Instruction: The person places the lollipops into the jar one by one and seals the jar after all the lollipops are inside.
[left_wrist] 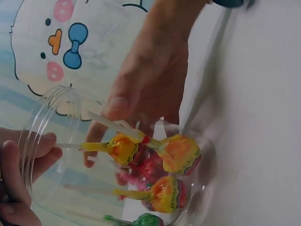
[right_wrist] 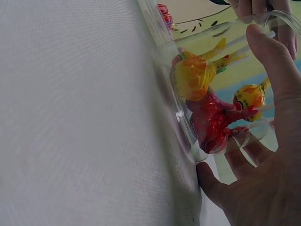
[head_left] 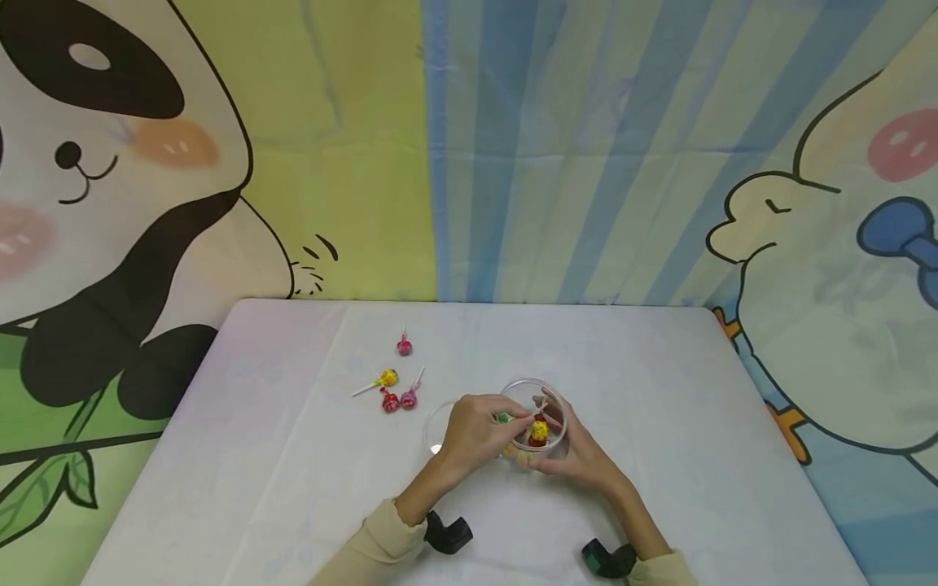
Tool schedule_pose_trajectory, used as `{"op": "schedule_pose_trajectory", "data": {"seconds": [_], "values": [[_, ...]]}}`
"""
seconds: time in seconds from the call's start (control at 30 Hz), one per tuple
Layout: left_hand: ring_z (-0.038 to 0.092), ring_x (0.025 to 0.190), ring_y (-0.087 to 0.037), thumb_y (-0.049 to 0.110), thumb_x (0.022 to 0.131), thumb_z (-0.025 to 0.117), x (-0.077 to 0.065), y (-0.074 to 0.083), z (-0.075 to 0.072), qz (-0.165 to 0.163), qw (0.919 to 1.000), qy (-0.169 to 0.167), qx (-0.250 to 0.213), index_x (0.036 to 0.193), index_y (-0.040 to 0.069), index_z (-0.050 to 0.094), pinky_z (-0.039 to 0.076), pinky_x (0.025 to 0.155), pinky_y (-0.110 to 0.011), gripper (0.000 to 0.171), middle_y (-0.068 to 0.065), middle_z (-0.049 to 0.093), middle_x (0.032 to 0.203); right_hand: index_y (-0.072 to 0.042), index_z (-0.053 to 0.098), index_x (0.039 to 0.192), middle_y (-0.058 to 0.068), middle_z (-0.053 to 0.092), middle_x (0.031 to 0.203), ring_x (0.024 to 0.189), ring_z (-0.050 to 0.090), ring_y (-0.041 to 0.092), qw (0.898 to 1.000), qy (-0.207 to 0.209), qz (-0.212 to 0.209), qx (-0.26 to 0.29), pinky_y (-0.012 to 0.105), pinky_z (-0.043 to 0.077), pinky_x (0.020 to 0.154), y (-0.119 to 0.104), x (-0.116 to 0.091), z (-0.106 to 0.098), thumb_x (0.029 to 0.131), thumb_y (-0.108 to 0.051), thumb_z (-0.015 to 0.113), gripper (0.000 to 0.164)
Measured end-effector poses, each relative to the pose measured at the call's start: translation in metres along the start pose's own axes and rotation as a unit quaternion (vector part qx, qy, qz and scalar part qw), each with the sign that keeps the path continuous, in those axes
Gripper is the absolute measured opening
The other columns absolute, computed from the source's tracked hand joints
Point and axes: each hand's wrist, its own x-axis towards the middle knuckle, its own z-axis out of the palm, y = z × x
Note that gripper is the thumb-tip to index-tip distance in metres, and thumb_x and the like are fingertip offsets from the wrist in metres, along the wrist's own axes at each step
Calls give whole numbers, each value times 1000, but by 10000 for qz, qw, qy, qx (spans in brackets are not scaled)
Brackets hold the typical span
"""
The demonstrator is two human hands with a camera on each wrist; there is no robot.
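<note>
A clear plastic jar (left_wrist: pixel 49 110) stands upright on the table with several wrapped lollipops inside. My right hand (head_left: pixel 582 456) holds it around the side, thumb and fingers spread on the wall. Over the rim, my left hand (head_left: pixel 475 427) pinches the white stick of a yellow lollipop (left_wrist: pixel 123 148), whose head hangs inside the jar. Below and beside that one, the jar contains other yellow lollipops (left_wrist: pixel 168 194), red lollipops (right_wrist: pixel 211 125) and a green lollipop (left_wrist: pixel 148 220).
Left of the jar, a clear round lid (head_left: pixel 432 425) lies partly behind my left hand. Farther left on the white table (head_left: pixel 293 488) are a yellow lollipop (head_left: pixel 388 378), a red lollipop (head_left: pixel 391 402) and two pink lollipops (head_left: pixel 405 346). A printed curtain (head_left: pixel 586 163) hangs behind the table.
</note>
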Motion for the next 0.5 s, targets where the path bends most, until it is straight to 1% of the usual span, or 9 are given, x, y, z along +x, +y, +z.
{"op": "schedule_pose_trajectory", "data": {"seconds": [0.07,0.1,0.17,0.27,0.3,0.33,0.5], "values": [[66,66,0,18,80,79,1,1,1,-104,9999,-32,46,85,12,79,39,51,-6,8,1,77,82,-14,18,154,15,41,151,138,40,41,10000,-3,11,60,65,34,106,-1,0,-1,74,-27,83,104],[61,60,3,18,80,79,2,2,1,-163,9998,-88,123,85,12,79,36,48,-7,7,1,77,82,-14,18,154,15,41,152,139,39,41,10000,0,5,95,65,33,106,-1,0,-2,75,-26,83,104],[47,51,6,19,80,79,5,5,0,-311,9982,-277,423,86,13,80,28,44,-8,8,2,76,79,-13,18,154,15,40,152,139,38,40,9999,23,-1,131,65,32,107,-1,0,-2,74,-25,83,104],[28,46,2,21,80,78,11,12,-4,-590,9917,-613,967,84,16,80,19,41,-13,7,3,75,74,-12,17,154,15,40,152,140,39,39,9999,15,-26,101,65,31,107,-2,1,-3,75,-25,83,104],[26,46,1,21,80,77,12,14,-5,-682,9883,-734,1150,83,17,81,19,41,-14,6,4,75,73,-12,17,154,15,40,152,139,39,38,9999,17,-24,105,65,31,108,-2,2,-2,74,-25,83,104],[27,46,0,21,80,76,13,16,-6,-790,9848,-849,1296,82,17,81,20,41,-15,6,5,75,72,-12,17,154,15,41,152,139,40,38,9999,10,-20,104,65,31,108,-2,2,-2,74,-25,83,104],[38,49,-2,20,79,73,17,25,-8,-1131,9662,-1262,1941,75,21,80,29,43,-18,8,9,72,67,-10,17,154,17,40,151,137,42,40,9998,-39,-69,206,66,33,106,0,0,1,75,-24,82,103]]}}
